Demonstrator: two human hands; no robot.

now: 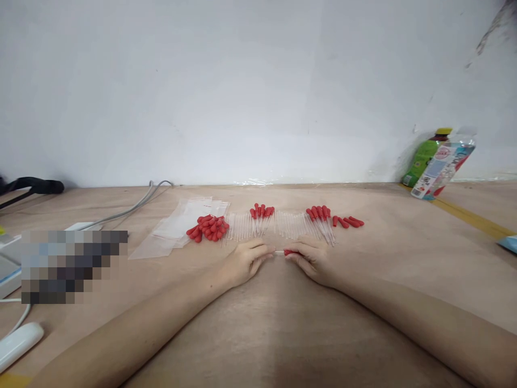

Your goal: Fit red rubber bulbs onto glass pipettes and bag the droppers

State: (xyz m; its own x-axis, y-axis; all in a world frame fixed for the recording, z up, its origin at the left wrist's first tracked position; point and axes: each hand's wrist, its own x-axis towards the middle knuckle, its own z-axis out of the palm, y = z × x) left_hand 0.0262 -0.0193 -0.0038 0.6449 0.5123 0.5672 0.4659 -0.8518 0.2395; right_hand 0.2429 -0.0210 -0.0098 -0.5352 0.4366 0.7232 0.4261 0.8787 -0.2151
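Between thumb and fingers, my left hand (253, 260) pinches a clear glass dropper tube (279, 253). My right hand (310, 258) grips a red rubber bulb (288, 252) at the tube's right end; my fingers hide how far the two overlap. Just beyond lie two rows of bare clear tubes (240, 225). Two groups of droppers with red bulbs rest there, one in the middle (262, 211) and one to the right (319, 213). A pile of loose red bulbs (209, 228) sits at the left, and several more bulbs (348, 221) lie at the right.
Clear plastic bags (173, 229) are spread behind the left bulb pile. Two drink bottles (442, 164) lean against the wall at the back right. Grey cables (125, 211), a white mouse (20, 345) and a blurred-out patch are on the left of the wooden table (258, 334).
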